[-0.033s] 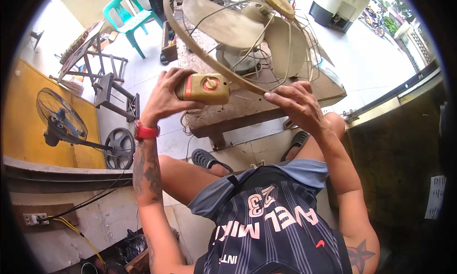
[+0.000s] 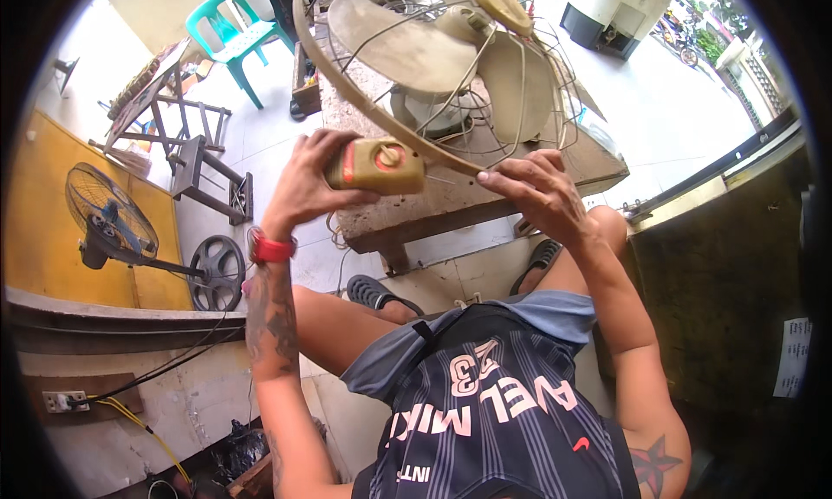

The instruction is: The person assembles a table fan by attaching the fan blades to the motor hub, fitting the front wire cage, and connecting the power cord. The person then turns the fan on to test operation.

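Note:
My left hand is wrapped round a fan's control box, a yellowish-olive housing with a red-ringed rotary knob. The box is lifted just in front of the fan guard, slightly blurred. With thumb and fingers, my right hand grips the beige rim of the fan guard at its near right side. Behind that rim are the fan's dusty blades and thin guard wires. A round beige cap sits at the front of the guard. The fan is over a low wooden table.
At the left stands another fan with a round base, beside a yellow panel. A dark stool and a teal plastic chair are farther back. Cords run from a wall socket. A dark panel borders the right side.
My left hand has shifted a little to the right with the control box, which has tilted slightly. My right hand remains on the guard's rim.

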The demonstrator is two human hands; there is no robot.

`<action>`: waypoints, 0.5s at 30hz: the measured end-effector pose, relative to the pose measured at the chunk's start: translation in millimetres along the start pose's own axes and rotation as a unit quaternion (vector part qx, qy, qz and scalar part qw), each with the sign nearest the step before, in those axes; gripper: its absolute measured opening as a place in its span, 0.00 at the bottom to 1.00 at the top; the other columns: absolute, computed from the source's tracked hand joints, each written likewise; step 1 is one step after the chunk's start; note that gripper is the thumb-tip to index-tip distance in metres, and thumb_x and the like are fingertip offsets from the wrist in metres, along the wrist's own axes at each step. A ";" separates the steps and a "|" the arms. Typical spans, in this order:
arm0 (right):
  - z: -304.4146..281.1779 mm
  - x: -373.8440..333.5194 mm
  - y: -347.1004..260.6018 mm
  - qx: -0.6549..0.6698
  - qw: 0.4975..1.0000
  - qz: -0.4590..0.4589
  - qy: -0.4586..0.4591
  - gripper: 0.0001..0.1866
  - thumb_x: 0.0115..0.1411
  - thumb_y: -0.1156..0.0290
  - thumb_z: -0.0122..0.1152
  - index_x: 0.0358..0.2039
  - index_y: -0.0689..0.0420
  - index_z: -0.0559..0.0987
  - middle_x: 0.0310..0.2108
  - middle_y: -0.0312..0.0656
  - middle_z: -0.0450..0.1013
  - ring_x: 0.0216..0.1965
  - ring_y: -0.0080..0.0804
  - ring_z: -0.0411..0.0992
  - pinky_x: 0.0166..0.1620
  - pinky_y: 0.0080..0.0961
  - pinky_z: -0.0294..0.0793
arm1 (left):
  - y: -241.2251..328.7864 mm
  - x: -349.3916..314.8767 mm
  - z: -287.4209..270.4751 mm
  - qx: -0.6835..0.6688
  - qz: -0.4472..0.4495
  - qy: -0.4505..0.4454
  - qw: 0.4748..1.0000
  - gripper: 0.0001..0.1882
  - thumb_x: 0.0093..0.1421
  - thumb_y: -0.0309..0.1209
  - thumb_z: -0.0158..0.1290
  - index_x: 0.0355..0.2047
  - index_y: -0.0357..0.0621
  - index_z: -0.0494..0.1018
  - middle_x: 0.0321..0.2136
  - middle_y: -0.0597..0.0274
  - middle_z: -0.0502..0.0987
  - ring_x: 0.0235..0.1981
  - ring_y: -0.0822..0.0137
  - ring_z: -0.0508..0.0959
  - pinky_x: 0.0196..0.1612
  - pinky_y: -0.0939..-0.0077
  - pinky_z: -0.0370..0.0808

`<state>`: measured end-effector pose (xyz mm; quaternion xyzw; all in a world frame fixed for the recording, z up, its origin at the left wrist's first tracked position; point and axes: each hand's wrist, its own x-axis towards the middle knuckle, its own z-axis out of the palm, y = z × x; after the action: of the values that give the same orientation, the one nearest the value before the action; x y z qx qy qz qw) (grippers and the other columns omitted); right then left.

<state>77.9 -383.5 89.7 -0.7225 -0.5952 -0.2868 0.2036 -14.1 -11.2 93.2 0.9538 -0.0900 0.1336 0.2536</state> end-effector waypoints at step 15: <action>27.4 -41.9 -38.7 -0.099 0.976 0.090 0.169 0.28 0.56 0.74 0.70 0.58 0.42 0.79 0.58 0.38 0.71 0.58 0.36 0.71 0.64 0.42 0.69 | 66.5 -30.2 85.0 0.045 -0.108 0.088 0.989 0.47 0.49 0.49 0.74 0.66 0.45 0.69 0.52 0.46 0.75 0.54 0.44 0.72 0.57 0.52 0.72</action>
<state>39.4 -389.2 39.7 -0.7308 -0.4530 -0.4432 0.2536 -40.9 -108.1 43.6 0.9528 0.0419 0.1932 0.2304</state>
